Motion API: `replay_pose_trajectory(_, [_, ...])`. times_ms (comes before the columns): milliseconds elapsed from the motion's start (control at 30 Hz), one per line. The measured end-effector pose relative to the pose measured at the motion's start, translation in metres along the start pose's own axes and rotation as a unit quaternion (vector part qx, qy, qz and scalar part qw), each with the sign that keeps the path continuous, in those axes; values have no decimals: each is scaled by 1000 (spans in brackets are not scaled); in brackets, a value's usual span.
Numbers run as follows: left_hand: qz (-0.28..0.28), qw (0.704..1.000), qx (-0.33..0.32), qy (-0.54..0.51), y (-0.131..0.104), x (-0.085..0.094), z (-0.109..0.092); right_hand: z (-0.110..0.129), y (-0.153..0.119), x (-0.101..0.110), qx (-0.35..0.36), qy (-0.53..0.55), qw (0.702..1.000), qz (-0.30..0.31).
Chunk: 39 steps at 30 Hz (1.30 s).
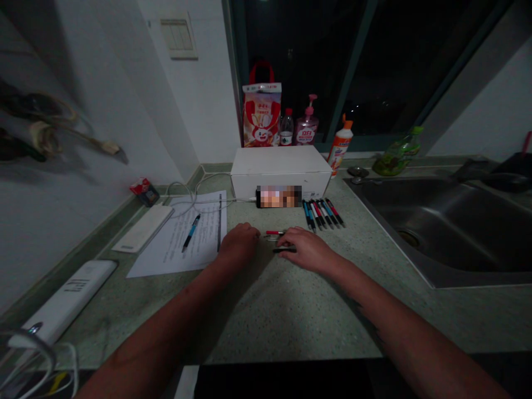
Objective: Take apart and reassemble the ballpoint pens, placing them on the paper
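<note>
My left hand (240,243) rests on the counter beside the paper's right edge. Its fingers curl down and inward, so whatever they may hold is hidden. My right hand (305,247) lies palm down, thumb and forefinger apart, over several slim pen parts. Among these, a red pen piece (274,233) pokes out past the fingertips, with a thin clear piece (271,239) just below. A black pen piece (284,250) lies between thumb and forefinger. Beyond my right hand, several blue, red, white and black pens (323,214) lie side by side in a row.
A printed sheet (166,244) carries a blue-and-black pen (191,233). Behind stands a white box (280,160), with a phone (278,197) leaning on it, cable attached. White power banks (143,228) lie left. A steel sink (415,221) is at right; bottles line the window.
</note>
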<state>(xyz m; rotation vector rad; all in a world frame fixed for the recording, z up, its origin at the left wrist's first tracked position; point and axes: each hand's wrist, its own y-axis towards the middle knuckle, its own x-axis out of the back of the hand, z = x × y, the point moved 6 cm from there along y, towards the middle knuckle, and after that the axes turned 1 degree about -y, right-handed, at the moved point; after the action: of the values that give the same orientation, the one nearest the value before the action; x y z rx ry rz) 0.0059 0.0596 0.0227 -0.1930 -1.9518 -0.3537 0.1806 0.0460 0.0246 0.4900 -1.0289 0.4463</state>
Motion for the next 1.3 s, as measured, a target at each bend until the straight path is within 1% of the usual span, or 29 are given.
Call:
replay_pose_trajectory(233, [-8, 999, 20, -27, 2, 0, 6, -1, 0, 1, -7, -20, 1000, 22])
replay_pose_trajectory(300, [-19, 999, 18, -35, 2, 1, 6, 1, 0, 1, -6, -26, 999, 25])
replay_pose_trajectory(367, [-30, 998, 15, -59, 1, 3, 3, 3, 1, 3, -5, -25, 1000, 12])
replay_pose_trajectory(433, [-23, 994, 20, -106, -1, 2, -1, 3, 1, 6, -10, -17, 1000, -13])
replay_pose_trajectory(533, [3, 980, 26, -199, -4, -5, -7, 0, 0, 11, -22, -3, 998, -55])
replay_pose_trajectory(667, [22, 949, 25, -314, -3, -15, -9, 0, 0, 14, -3, 2, 997, -76])
replay_pose_trajectory(733, [24, 935, 27, -353, -1, -17, -8, 0, 0, 16, -1, 6, 996, -84])
replay_pose_trajectory(800, [21, 924, 29, -381, 0, -14, -9, 0, 0, 18, -8, 10, 996, -94])
replay_pose_trajectory(933, [22, 917, 55, -395, 1, -7, -10, 2, 0, 22, -9, 17, 994, -109])
replay_pose_trajectory(1067, [25, 911, 79, -404, 1, -6, -10, 3, -1, 23, 4, 22, 992, -124])
replay_pose_trajectory(1200, [33, 903, 75, -422, 0, -8, -10, 3, -1, 23, 10, 18, 991, -133])
replay_pose_trajectory(1300, [29, 896, 72, -437, 0, -10, -9, 5, -1, 23, 19, 15, 990, -138])
